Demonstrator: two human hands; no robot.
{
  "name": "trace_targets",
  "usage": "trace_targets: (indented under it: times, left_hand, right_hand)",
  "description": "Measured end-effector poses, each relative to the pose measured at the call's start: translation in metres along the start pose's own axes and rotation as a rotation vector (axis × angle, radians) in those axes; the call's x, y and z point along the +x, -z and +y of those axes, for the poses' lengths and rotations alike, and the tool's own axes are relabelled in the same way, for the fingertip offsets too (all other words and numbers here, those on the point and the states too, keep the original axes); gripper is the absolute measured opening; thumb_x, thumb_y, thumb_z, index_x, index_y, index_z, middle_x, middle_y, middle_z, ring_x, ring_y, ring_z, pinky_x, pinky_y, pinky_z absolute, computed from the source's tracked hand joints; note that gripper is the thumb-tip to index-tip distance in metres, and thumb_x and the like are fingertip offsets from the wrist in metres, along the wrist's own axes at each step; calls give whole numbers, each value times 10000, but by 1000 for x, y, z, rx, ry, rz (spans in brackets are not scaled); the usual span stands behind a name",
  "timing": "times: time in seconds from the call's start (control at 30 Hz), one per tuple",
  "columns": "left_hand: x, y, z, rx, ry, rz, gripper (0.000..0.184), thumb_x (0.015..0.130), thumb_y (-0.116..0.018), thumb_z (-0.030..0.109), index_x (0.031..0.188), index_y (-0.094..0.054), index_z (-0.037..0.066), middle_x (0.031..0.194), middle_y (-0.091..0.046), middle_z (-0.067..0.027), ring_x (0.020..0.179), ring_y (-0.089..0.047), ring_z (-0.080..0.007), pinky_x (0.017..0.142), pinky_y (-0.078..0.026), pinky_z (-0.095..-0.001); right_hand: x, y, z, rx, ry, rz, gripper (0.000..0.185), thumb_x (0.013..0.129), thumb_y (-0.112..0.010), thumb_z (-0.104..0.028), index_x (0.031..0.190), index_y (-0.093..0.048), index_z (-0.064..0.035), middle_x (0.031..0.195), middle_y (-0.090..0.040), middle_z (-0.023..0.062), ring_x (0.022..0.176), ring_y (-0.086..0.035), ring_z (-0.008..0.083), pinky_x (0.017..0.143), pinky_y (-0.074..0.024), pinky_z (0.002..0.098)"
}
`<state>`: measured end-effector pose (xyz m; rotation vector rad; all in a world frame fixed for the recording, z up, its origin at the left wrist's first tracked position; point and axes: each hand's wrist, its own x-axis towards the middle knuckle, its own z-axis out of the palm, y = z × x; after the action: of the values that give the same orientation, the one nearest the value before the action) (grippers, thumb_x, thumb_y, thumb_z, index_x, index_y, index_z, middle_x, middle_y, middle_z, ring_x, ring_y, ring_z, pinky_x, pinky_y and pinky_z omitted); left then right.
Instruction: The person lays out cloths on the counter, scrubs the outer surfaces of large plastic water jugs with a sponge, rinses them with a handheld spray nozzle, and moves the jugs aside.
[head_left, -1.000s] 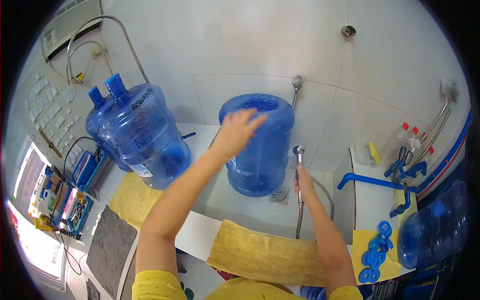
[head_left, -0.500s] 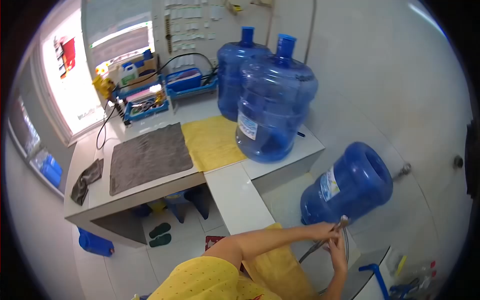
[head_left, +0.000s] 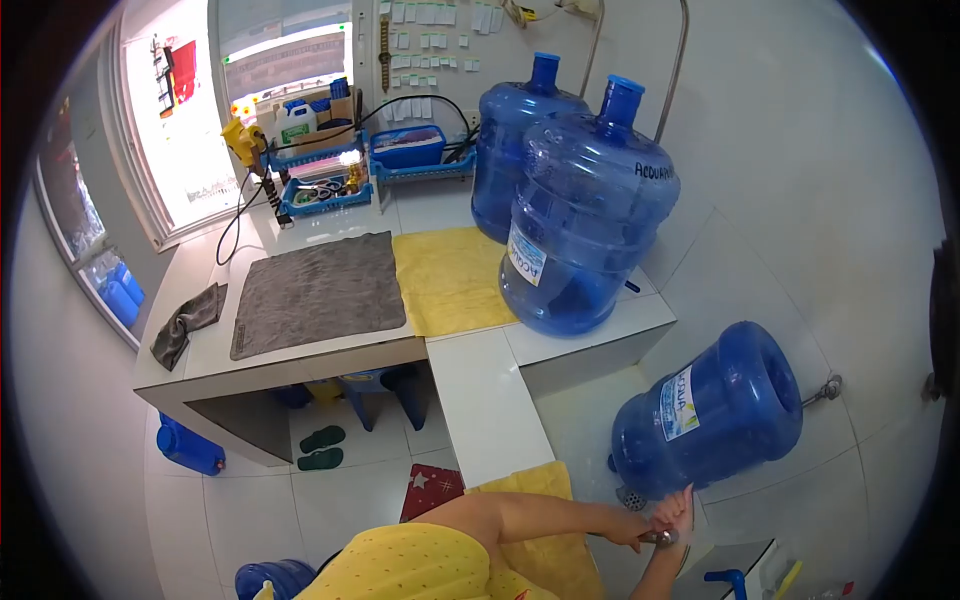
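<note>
My left hand [head_left: 628, 528] is closed around the handle of a metal spray nozzle [head_left: 660, 538], whose round head lies close to my right wrist. My right hand [head_left: 674, 510] is raised just above the nozzle, its fingers partly curled and apart, with nothing visible in them. Right beyond my hands, a blue water jug [head_left: 705, 410] lies tilted in the tiled basin [head_left: 575, 415], its base facing up and to the right and its neck low at the left. A round drain grate [head_left: 630, 498] shows below the jug.
Two upright blue jugs [head_left: 590, 220] [head_left: 520, 140] with capped necks stand on the counter [head_left: 490, 410]. A grey cloth [head_left: 320, 295] and a yellow cloth [head_left: 450, 280] lie beside them. A metal tap [head_left: 828, 388] sticks out of the wall. Another yellow cloth [head_left: 550, 550] drapes the basin edge.
Both hands have come down and slightly left, away from the jug. The nozzle has tipped from pointing up to lying near my right wrist. My right hand has left the hose. The view has shifted.
</note>
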<state>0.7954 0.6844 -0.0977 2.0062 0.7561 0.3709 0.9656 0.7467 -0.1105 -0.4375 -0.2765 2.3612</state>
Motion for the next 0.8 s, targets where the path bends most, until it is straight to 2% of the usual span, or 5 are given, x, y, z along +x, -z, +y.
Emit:
trace_targets:
  times: [0.17,0.33,0.53,0.6,0.8]
  left_hand:
    - [11,5,-2,3,-59,24,347,826,-647,282,1002,-541,2,913,-623,-204,889,-597,-376,762,-446,-445]
    - [34,3,-16,-84,-156,176,328,791,-667,210,1042,-581,17,920,-629,-205,874,-596,-386,767,-453,-455]
    - [49,44,16,66,-97,60,322,875,-535,319,1036,-605,49,985,-634,-193,927,-606,-351,798,-463,-431]
    - [53,67,44,-226,-97,-1,386,877,-539,397,1009,-634,46,931,-638,-204,899,-614,-344,812,-467,-428]
    - [90,85,76,398,-116,140,455,882,-514,440,1061,-597,31,1011,-563,-183,940,-543,-371,797,-444,-428]
  right_hand:
    - [-17,-36,6,164,205,244,490,966,-424,-418,553,-325,-174,484,-274,-43,396,-290,89,382,-257,237]
    - [-23,-47,8,-328,499,581,374,922,-530,-361,629,-414,-158,549,-388,-38,450,-381,106,417,-332,271]
    - [-27,-38,22,-403,1017,697,372,938,-458,-421,1089,-528,-89,944,-583,50,827,-548,175,715,-458,336]
    - [-35,-50,39,-359,1010,731,436,949,-388,-491,1101,-526,-106,1056,-573,50,874,-532,174,772,-436,350]
    - [-31,-88,63,-389,974,442,455,948,-345,-536,1147,-486,-152,862,-523,-4,779,-526,119,653,-428,303]
